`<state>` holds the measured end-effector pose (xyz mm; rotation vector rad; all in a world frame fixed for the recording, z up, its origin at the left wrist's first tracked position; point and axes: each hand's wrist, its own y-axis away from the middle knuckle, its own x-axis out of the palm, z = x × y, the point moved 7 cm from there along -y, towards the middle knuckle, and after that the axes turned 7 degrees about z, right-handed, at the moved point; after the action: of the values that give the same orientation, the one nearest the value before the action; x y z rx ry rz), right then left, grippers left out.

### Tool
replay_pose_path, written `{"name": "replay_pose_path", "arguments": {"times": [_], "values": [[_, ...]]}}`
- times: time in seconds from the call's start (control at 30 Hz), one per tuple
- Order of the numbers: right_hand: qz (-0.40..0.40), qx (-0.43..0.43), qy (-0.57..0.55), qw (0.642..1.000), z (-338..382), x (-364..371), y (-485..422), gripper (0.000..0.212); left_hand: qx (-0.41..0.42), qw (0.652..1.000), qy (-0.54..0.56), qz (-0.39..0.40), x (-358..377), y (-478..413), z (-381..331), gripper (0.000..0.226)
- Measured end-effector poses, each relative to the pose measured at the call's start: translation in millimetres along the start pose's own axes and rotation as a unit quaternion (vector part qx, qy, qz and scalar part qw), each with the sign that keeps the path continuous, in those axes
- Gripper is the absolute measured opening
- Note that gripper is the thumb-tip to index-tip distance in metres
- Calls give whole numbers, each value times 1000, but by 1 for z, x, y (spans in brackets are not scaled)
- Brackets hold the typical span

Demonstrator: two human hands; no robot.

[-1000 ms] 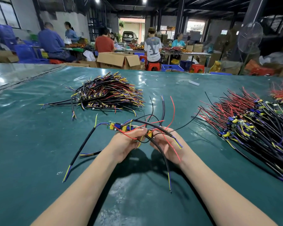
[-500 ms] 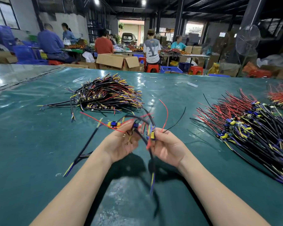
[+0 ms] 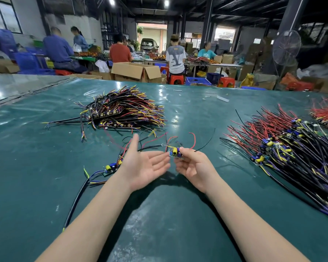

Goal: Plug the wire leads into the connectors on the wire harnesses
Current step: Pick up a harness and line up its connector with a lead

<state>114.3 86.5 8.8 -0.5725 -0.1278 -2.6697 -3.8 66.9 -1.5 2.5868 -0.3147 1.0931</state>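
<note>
On the green table [image 3: 45, 186] I see a big harness pile [image 3: 284, 148] at right and a darker pile [image 3: 121, 110] far left. My left hand [image 3: 140, 167] is spread wide, palm up, holding nothing; my right hand [image 3: 193, 167] pinches a small harness board [image 3: 175, 152] with red leads, at centre

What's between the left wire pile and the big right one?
In the head view: the open left hand, the right hand pinching a small circuit board, and loose red and black leads.
</note>
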Motion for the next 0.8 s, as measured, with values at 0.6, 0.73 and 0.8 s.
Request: {"name": "replay_pose_path", "arguments": {"times": [0.6, 0.73, 0.8], "values": [[27, -24, 80, 996, 1, 1, 0, 11, 298, 902, -303, -71, 21, 16, -24, 20], [11, -62, 116, 991, 7, -4, 0, 19, 253, 914, -315, -38, 24, 12, -15, 29], [8, -69, 145, 987, 8, -5, 1, 22, 230, 914, -334, -32, 25, 11, -11, 29]]}}
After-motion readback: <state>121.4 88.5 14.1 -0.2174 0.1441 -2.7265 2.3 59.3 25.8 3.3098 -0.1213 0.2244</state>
